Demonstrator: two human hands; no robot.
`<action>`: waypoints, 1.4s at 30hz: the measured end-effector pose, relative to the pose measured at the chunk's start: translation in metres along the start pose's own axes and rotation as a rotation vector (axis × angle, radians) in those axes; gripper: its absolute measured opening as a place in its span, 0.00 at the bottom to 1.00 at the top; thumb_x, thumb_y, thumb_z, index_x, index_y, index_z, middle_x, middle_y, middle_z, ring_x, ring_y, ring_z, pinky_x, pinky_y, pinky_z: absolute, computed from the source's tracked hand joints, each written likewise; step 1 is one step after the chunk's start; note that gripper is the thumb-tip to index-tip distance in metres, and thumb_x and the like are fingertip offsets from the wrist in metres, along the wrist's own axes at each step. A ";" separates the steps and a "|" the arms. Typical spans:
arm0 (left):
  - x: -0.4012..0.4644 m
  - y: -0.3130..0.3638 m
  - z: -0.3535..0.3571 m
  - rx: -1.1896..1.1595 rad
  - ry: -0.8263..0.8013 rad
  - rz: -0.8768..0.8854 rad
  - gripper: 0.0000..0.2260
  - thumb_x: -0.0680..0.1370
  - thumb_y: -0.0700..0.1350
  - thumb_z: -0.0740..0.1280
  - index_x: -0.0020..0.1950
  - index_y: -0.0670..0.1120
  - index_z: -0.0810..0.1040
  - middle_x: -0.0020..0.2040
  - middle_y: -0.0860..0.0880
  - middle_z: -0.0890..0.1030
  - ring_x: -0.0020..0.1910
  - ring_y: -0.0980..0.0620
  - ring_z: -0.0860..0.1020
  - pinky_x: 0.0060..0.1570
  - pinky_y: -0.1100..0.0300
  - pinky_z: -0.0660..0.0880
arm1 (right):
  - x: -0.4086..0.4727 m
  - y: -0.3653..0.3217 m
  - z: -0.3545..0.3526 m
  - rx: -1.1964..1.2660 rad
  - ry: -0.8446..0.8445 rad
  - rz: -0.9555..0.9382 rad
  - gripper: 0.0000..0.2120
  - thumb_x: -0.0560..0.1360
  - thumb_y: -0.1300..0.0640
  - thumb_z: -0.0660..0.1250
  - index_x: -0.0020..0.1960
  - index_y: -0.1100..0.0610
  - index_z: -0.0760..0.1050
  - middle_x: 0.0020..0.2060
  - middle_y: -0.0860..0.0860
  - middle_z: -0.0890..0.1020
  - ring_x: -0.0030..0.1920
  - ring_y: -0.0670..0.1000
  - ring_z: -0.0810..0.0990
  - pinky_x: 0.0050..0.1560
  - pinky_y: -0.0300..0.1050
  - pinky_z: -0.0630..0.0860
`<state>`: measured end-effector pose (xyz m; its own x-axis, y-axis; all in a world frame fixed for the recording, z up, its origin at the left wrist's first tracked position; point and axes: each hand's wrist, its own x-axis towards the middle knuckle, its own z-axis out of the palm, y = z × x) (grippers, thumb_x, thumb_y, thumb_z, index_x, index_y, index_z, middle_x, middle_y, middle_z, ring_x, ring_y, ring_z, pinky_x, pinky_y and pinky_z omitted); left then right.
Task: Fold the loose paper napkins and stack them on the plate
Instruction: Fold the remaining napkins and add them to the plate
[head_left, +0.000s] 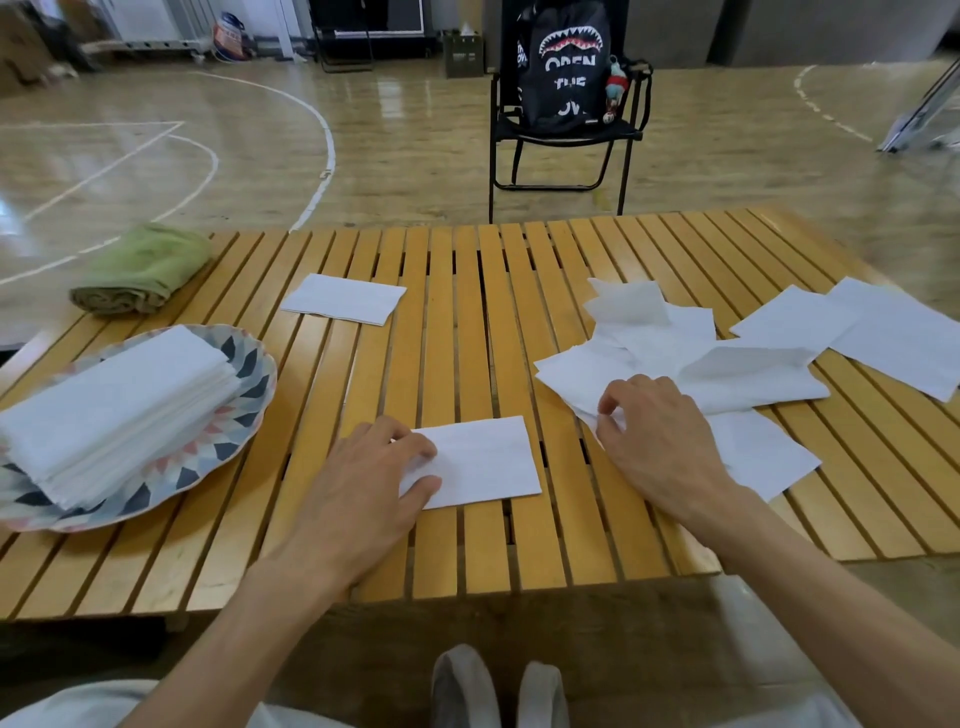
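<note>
A folded white napkin (483, 460) lies on the slatted table near the front edge; my left hand (374, 478) pinches its left end between thumb and fingers. My right hand (649, 436) has its fingers curled on the edge of a loose napkin in the heap of unfolded napkins (691, 358) at the right. A patterned plate (244, 395) at the left carries a stack of folded napkins (114, 410). One more folded napkin (343, 299) lies alone toward the far side of the table. Two flat napkins (872, 332) sit at the far right.
A rolled green towel (145, 270) rests at the table's far left corner. Beyond the wooden table (457, 322) stands a black folding chair (566, 135) with a dark backpack on it. My shoes show below the table's front edge.
</note>
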<state>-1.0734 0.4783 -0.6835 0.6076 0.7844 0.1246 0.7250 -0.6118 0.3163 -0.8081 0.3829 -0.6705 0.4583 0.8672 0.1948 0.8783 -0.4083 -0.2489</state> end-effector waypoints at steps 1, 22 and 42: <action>0.000 0.000 0.000 -0.005 0.004 -0.001 0.16 0.79 0.58 0.65 0.66 0.58 0.74 0.64 0.57 0.71 0.61 0.58 0.68 0.62 0.62 0.67 | 0.000 0.000 -0.001 0.008 0.004 0.002 0.06 0.80 0.55 0.62 0.51 0.54 0.77 0.50 0.51 0.80 0.51 0.52 0.73 0.52 0.49 0.73; -0.001 0.001 -0.002 -0.096 0.023 -0.016 0.16 0.79 0.57 0.65 0.66 0.57 0.74 0.64 0.58 0.73 0.60 0.58 0.70 0.60 0.62 0.68 | 0.004 0.014 -0.009 0.119 -0.067 0.045 0.06 0.79 0.58 0.64 0.54 0.56 0.77 0.50 0.52 0.81 0.52 0.53 0.77 0.50 0.46 0.74; -0.001 0.000 0.001 -0.124 -0.021 -0.011 0.14 0.79 0.57 0.65 0.64 0.58 0.74 0.63 0.60 0.72 0.62 0.57 0.70 0.64 0.59 0.67 | 0.009 0.017 -0.016 0.311 -0.188 0.147 0.05 0.76 0.53 0.72 0.48 0.53 0.78 0.49 0.47 0.80 0.54 0.48 0.76 0.50 0.43 0.68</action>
<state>-1.0738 0.4772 -0.6842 0.6079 0.7876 0.1009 0.6863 -0.5851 0.4320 -0.7867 0.3793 -0.6578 0.5178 0.8549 -0.0338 0.7088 -0.4507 -0.5426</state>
